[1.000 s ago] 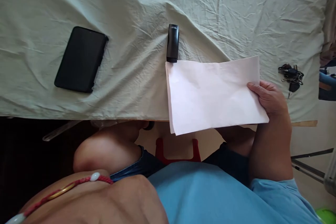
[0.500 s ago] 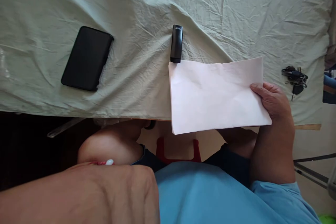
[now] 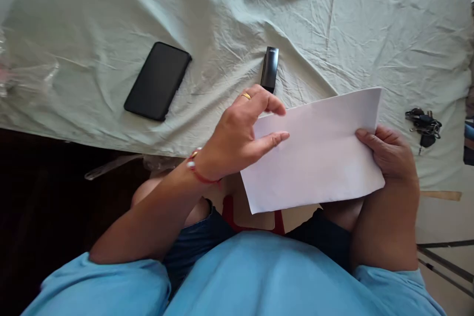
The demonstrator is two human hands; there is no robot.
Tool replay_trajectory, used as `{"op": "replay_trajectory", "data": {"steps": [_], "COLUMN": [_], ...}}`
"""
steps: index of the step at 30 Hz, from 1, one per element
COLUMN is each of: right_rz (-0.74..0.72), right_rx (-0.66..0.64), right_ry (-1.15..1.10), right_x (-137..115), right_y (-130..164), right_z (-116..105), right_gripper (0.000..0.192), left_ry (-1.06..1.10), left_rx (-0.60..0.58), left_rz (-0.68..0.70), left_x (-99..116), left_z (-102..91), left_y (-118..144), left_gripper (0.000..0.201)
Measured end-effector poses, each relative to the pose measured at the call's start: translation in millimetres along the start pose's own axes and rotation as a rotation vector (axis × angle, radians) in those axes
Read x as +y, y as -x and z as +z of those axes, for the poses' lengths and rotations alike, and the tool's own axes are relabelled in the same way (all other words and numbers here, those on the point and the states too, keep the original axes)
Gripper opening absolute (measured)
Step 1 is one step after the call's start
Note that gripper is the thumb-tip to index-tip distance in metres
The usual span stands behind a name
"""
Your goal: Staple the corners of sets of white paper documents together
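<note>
White paper sheets (image 3: 314,158) lie across the table's front edge, their near part sticking out over my lap. My right hand (image 3: 392,150) grips them at the right edge, thumb on top and fingers beneath. Over the left end of the paper hovers my left hand (image 3: 240,128), with thumb and fingers apart and nothing between them. It wears a ring and a red beaded bracelet (image 3: 196,165). Just beyond that hand, a black stapler (image 3: 270,69) rests on the cloth; its near end is close to my fingers.
A black phone (image 3: 158,81) lies on the pale green tablecloth (image 3: 222,19) to the left. Keys (image 3: 424,126) are on the right side. Clear plastic wrap (image 3: 33,76) sits at the far left. Under the table edge a red stool (image 3: 229,212) shows between my legs.
My left hand has come forward from near my chest to the left end of the paper. The paper's left end has tilted down toward me and apart from the stapler.
</note>
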State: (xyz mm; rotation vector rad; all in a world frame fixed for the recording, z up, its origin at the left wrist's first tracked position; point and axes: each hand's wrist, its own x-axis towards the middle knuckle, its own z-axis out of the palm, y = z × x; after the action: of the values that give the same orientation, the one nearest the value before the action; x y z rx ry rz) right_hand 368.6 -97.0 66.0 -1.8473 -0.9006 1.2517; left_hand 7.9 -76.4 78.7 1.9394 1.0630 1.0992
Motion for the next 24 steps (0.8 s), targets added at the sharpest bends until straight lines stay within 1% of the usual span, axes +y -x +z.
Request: {"op": "replay_trajectory", "data": {"steps": [1,2,3,4,5,6,7,8,9,11,12,13,16,19,22,24], "right_rz": [-0.045,-0.093,-0.144,-0.197,-0.249,-0.297,-0.341,-0.376,-0.403,-0.430,-0.433,-0.429,-0.409,-0.390,-0.394,-0.437], "right_rx": [0.020,0.046,0.079,0.115,0.151,0.185,0.215,0.238,0.258,0.282,0.285,0.280,0.244,0.228,0.265,0.310], "right_ry": [-0.019,-0.040,-0.066,-0.096,-0.127,-0.158,-0.188,-0.213,-0.236,-0.272,-0.283,-0.289,-0.281,-0.254,-0.234,-0.241], "right_x": [-0.1,-0.3,-0.5,-0.6,-0.6,-0.3,0.2,1.1,2.2,5.0,6.5,8.1,12.0,14.3,14.4,13.5], "right_y": [0.5,0.3,-0.9,-3.3,-6.7,-11.3,-16.7,-22.7,-29.0,-40.8,-45.9,-50.1,-58.4,-63.4,-69.2,-73.8], "right_z": [4.1,8.4,12.8,17.3,21.8,26.2,30.5,34.8,39.0,47.3,51.3,55.0,63.5,65.9,64.7,64.2], "right_gripper": [0.047,0.046,0.046,0.047,0.050,0.053,0.057,0.059,0.061,0.063,0.063,0.062,0.056,0.050,0.045,0.040], "left_ry": [-0.145,-0.240,-0.283,-0.275,-0.223,-0.139,-0.030,0.092,0.212,0.390,0.421,0.409,0.229,0.082,0.028,0.067], "left_rx": [0.033,0.078,0.136,0.180,0.211,0.236,0.251,0.256,0.252,0.225,0.212,0.204,0.189,0.100,-0.016,-0.012], "left_rz": [-0.053,-0.096,-0.128,-0.160,-0.204,-0.270,-0.346,-0.430,-0.511,-0.631,-0.660,-0.673,-0.675,-0.703,-0.698,-0.682], "left_x": [-13.7,-27.3,-39.9,-50.7,-59.0,-64.6,-67.6,-68.1,-66.7,-61.0,-58.0,-55.8,-55.7,-62.7,-69.9,-73.4], "left_z": [4.6,7.3,8.0,6.6,3.7,-0.2,-4.4,-8.5,-12.0,-17.1,-19.0,-20.7,-25.6,-28.2,-27.2,-26.4], "left_y": [-0.6,-0.6,-0.2,0.6,1.5,2.3,2.8,2.9,2.5,0.5,-1.0,-2.9,-9.1,-15.0,-20.3,-24.1], "left_gripper": [0.024,0.033,0.042,0.051,0.058,0.063,0.064,0.060,0.051,0.025,0.011,0.002,0.023,0.040,0.053,0.050]}}
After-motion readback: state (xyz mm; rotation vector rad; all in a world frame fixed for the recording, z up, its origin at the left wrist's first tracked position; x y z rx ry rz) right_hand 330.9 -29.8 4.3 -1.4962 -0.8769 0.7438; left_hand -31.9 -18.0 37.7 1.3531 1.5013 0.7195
